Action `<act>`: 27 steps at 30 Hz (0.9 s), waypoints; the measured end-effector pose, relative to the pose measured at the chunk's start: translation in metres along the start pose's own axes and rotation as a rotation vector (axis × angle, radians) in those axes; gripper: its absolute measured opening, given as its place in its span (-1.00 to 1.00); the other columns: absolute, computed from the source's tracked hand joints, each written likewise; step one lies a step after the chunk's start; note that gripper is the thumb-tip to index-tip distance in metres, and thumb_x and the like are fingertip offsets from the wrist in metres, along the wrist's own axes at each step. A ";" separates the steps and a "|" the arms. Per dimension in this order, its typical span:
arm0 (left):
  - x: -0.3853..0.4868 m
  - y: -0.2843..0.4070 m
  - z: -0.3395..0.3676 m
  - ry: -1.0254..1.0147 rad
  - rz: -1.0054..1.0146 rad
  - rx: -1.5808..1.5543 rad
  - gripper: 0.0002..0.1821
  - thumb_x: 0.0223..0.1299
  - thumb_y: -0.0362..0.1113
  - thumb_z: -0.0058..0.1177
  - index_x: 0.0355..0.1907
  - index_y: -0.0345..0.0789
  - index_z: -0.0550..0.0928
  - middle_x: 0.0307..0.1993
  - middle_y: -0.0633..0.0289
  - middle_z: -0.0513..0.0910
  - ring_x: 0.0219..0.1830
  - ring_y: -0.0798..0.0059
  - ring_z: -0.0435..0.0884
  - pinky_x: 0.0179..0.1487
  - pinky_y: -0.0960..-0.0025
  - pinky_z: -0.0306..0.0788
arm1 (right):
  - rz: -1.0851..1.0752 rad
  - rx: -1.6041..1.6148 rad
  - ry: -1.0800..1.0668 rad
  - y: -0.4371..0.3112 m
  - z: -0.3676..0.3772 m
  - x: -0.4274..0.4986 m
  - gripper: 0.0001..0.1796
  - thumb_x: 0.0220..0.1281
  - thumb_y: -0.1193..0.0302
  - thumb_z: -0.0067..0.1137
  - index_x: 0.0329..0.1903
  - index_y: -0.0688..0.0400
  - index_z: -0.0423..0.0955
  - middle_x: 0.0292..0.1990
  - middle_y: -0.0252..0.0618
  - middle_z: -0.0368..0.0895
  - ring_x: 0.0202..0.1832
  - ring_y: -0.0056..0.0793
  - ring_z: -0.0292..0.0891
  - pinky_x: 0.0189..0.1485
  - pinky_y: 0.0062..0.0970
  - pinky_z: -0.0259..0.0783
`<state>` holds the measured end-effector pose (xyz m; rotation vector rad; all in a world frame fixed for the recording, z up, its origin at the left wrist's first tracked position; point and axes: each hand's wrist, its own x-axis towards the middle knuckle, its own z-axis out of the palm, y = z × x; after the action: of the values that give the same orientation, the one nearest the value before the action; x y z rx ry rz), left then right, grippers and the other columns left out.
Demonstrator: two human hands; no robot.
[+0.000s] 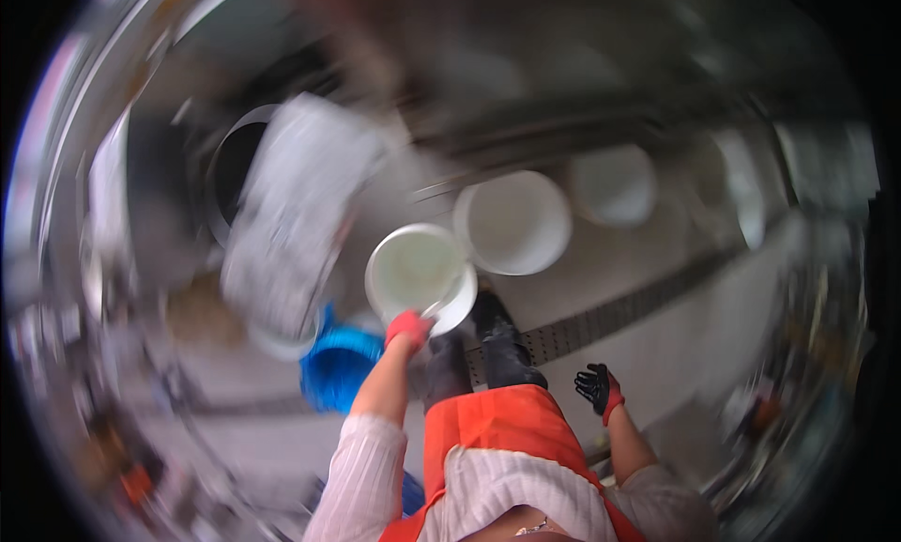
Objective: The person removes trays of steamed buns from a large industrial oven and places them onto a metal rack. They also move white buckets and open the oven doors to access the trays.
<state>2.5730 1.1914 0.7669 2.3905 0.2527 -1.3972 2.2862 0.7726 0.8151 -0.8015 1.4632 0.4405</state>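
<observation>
My left hand (410, 329), in a red glove, grips the handle at the near rim of a white bucket (415, 264). Pale, slightly greenish contents, perhaps liquid, show inside it. A larger white bucket (515, 222) stands just beyond to the right, very close to the first. My right hand (599, 391), in a black-and-red glove, hangs at my right side with its fingers apart and nothing in it. Below my left forearm's left side is a blue plastic-lined container (343, 366).
Another white bucket (614, 185) stands farther right. A pale slab-like object (303, 211), blurred, lies at the left beside a round dark-mouthed container (239, 169). A perforated drain grating (598, 324) crosses the floor near my black boots (496, 324). Blurred clutter fills both sides.
</observation>
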 end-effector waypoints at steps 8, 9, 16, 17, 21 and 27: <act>-0.033 0.095 -0.028 -0.220 -0.049 -0.077 -0.70 0.11 -0.04 0.12 -0.55 -0.22 0.54 -0.73 0.34 0.44 -0.79 0.53 0.31 -0.70 0.41 0.15 | 0.172 0.416 0.276 0.151 -0.117 -0.033 -0.46 0.26 -0.07 -0.04 0.12 0.03 0.34 -0.10 -0.06 0.60 -0.12 -0.17 0.58 -0.03 -0.21 0.51; -0.051 0.106 -0.021 -0.221 -0.039 -0.040 -0.69 0.12 -0.04 0.13 -0.57 -0.20 0.53 -0.74 0.35 0.43 -0.81 0.53 0.30 -0.72 0.42 0.12 | 0.209 0.410 0.321 0.174 -0.132 -0.041 -0.46 0.26 -0.07 -0.04 0.12 0.04 0.34 -0.11 -0.07 0.60 -0.13 -0.18 0.58 -0.07 -0.22 0.51; -0.195 0.195 -0.048 -0.359 -0.344 -0.085 -0.62 0.15 0.00 0.19 -0.65 -0.17 0.49 -0.77 0.35 0.41 -0.84 0.54 0.30 -0.78 0.43 0.13 | -0.031 0.169 0.041 0.172 -0.024 0.048 -0.37 0.24 -0.09 0.00 0.15 0.13 0.43 0.00 -0.16 0.57 0.00 -0.23 0.53 0.01 -0.33 0.41; -0.222 0.212 -0.051 -0.363 -0.373 -0.098 -0.61 0.15 0.00 0.19 -0.65 -0.18 0.48 -0.78 0.36 0.39 -0.84 0.54 0.29 -0.78 0.43 0.13 | 0.078 -0.034 0.006 0.146 -0.006 0.065 -0.33 0.25 -0.10 -0.06 0.17 0.18 0.42 0.11 -0.12 0.53 0.09 -0.12 0.49 0.12 -0.31 0.35; -0.324 0.297 -0.056 -0.259 -0.346 -0.159 -0.57 0.19 -0.01 0.18 -0.65 -0.19 0.40 -0.80 0.39 0.32 -0.89 0.56 0.20 -0.78 0.43 0.04 | -0.474 -0.368 -0.346 0.059 0.059 0.092 -0.25 0.28 -0.18 -0.17 0.28 0.16 0.32 0.26 -0.06 0.36 0.36 -0.19 0.20 0.32 -0.29 0.16; -0.447 0.425 -0.065 -0.205 -0.269 -0.267 -0.64 0.25 -0.04 0.13 -0.55 -0.23 0.50 -0.77 0.36 0.42 -0.87 0.60 0.26 -0.81 0.51 0.03 | -0.018 0.149 -0.576 -0.025 0.081 0.093 -0.19 0.24 -0.25 -0.25 0.33 0.08 0.23 0.29 -0.12 0.31 0.31 -0.08 0.19 0.35 -0.26 0.10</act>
<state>2.5439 0.8382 1.2757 2.0362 0.6804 -1.5978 2.3695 0.7943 0.7229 -0.5091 0.9377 0.4934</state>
